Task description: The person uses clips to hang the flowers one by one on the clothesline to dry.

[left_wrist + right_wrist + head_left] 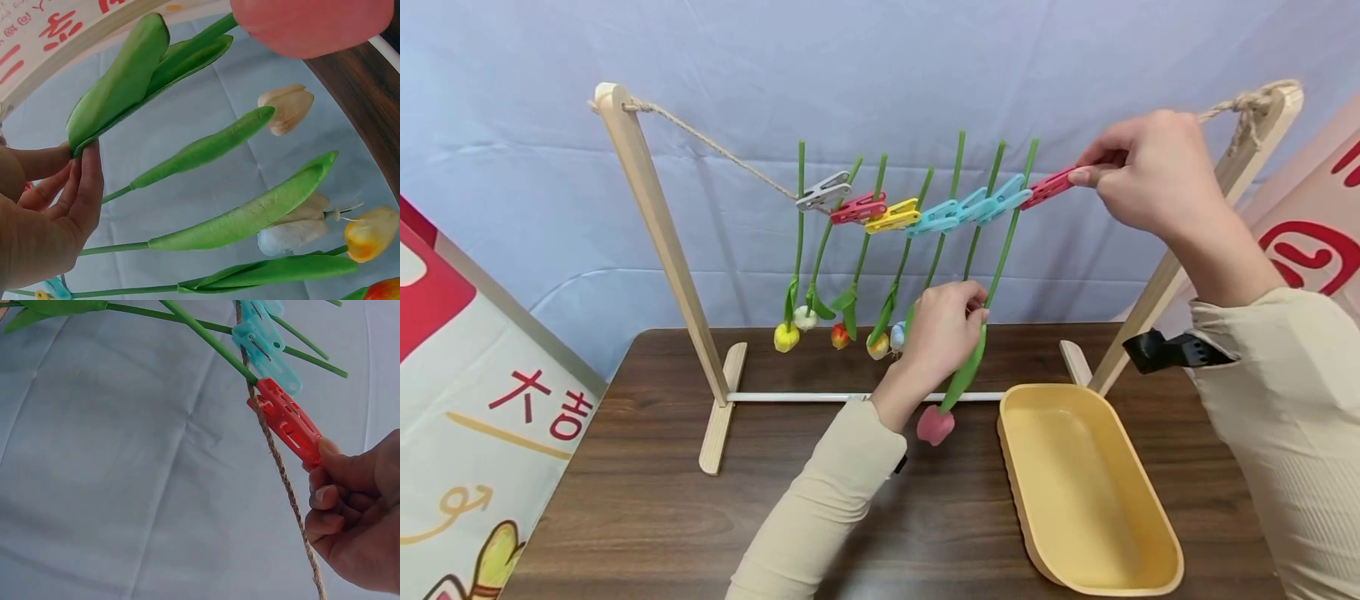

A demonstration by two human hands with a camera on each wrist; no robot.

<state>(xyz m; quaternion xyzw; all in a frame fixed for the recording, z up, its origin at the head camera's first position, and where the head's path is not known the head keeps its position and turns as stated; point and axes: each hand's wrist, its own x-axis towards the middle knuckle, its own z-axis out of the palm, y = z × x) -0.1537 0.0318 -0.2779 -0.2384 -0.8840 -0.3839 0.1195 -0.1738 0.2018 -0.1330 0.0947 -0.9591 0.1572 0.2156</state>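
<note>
My left hand pinches the stem of a pink artificial tulip just by its green leaves, the bloom pointing down. In the left wrist view its fingertips close on the base of the leaf. Between thumb and fingers, my right hand pinches the handle end of a red clothespin. The clothespin's nose meets the tulip stem at the twine. Along the twine to the left, light blue clothespins, a yellow one, a red one and a grey one hold other upside-down tulips.
The twine spans two wooden posts joined low down by a white rod. A yellow plastic basin stands at the right on the brown wooden table. A pale cloth hangs behind, with printed panels at both sides.
</note>
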